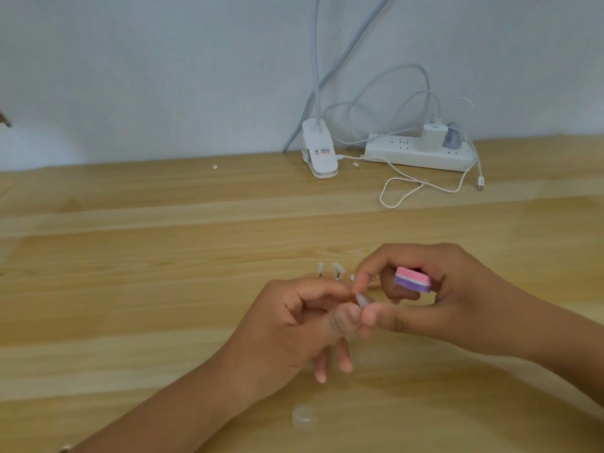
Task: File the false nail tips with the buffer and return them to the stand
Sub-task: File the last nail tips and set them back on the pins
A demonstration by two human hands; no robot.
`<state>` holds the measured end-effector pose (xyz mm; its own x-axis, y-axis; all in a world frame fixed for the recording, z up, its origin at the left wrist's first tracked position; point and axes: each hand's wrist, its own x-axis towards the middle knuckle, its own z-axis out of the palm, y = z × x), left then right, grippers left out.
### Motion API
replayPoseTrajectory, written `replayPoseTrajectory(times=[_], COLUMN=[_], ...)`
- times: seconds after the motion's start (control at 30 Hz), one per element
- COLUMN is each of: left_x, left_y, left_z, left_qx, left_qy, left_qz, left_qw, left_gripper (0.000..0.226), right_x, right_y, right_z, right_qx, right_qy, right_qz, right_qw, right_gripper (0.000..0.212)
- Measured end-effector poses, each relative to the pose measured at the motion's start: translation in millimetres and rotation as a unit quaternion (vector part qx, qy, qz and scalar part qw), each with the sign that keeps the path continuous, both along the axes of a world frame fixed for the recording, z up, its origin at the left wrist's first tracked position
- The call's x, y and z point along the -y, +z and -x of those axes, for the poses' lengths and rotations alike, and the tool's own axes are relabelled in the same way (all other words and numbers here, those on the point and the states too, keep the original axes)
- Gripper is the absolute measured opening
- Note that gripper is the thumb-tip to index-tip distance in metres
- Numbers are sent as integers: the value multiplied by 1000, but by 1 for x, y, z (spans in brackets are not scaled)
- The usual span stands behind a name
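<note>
Running along the back of the wooden table [130, 289], against the pale wall, are a white clip-on lamp base [319, 155], a white power strip [415, 156] with a charger [431, 132] plugged into it, and a loose white cable [402, 188] looped on the wood. These lie well apart from the hands. Two small white bits [215, 166] lie near the lamp base. Close to the camera, beside the left forearm, a small clear piece [304, 416] rests on the table, too blurred to name.

Just beyond the hands, two spare nail tips [320, 267] stand upright on the stand [337, 278]. The knuckles and forefinger of the right hand cover whatever lies to the right of them, so most of the stand is hidden.

The left hand [287, 322] has its thumb and forefinger curled together, pinching the base of one false nail tip [362, 299]. Its other fingers hang down toward the table. The right hand [434, 295] meets it: the right thumb and forefinger touch the same tip from the other side, so it sits right where the four fingertips come together, above the table. The right hand's remaining fingers are curled round the buffer [412, 279], a pink, white and purple block held just above and right of the tip, not touching it.
</note>
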<state>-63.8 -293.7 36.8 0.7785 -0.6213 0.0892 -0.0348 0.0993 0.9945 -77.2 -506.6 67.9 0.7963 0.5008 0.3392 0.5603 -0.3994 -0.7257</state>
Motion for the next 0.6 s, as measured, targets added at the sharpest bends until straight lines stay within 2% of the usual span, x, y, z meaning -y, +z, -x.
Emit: replayPoseTrajectory(times=[0.1,0.17,0.2,0.23,0.3,0.37,0.5,0.6], left_x=[-2,-2,-1,-1,-4,-8,-9,-4], left_y=[-1,-3,-5,-7,-9,-7,-8,-9], left_z=[-1,2,3,5,3,-4,-11,-13], left_qx=[-11,28,76,147,286,341,341,340], left_qy=[24,54,87,138,256,328,282,253], left_qz=[-16,-44,-59,-79,-133,-201,-344,-388], left_qw=[1000,997,992,976,914,858,828,818], left_gripper=[27,21,15,9,8,14,35,37], right_x=[11,19,21,21,19,14,10,9], right_y=[3,7,8,7,6,4,3,-1], right_z=[-13,-24,-29,-33,-39,-43,-48,-49], right_qx=[-22,-18,-13,-14,-23,-16,1,8], right_qy=[-31,-68,-86,-98,-101,-87,-63,-64], right_qz=[-30,-20,2,25,52,66,69,96], right_qw=[999,997,996,995,993,994,996,993], right_gripper=[17,18,21,24,26,23,25,27])
